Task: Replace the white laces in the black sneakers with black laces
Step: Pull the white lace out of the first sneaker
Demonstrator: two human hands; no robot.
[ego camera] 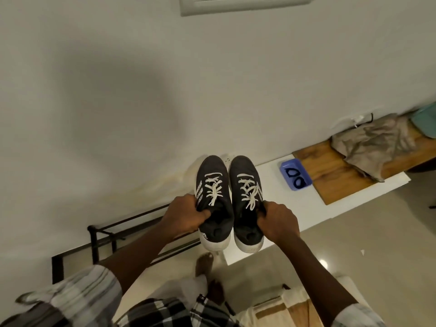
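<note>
- Left hand (186, 214) — fingers curled round the outer side of the left sneaker's (213, 201) collar, thumb hooked into the opening.
- Right hand (278, 220) — gripping the right sneaker (247, 204) the same way, at the outer edge of its collar.
- Sneakers: black uppers, white soles, held side by side and close together, toes pointing away from me toward the wall. They sit over the near left end of the white bench (318, 208), heels overhanging its edge. I cannot tell whether the soles touch the bench.
- White laces (213, 187): threaded through both sneakers, criss-crossed, with loose ends lying over the tongues.
- Black laces (286, 170): two small coils lying in a blue tray (290, 162) — on the bench, to the right of the sneakers and apart from them.
- Wooden board (330, 175): lies on the bench just beyond the tray, to its right. A crumpled grey cloth (372, 142) rests on its far part.
- Black metal rack (106, 234): stands against the wall to the left of the bench, below my left forearm.
- My bare foot (204, 263) shows on the floor beneath the sneakers.
</note>
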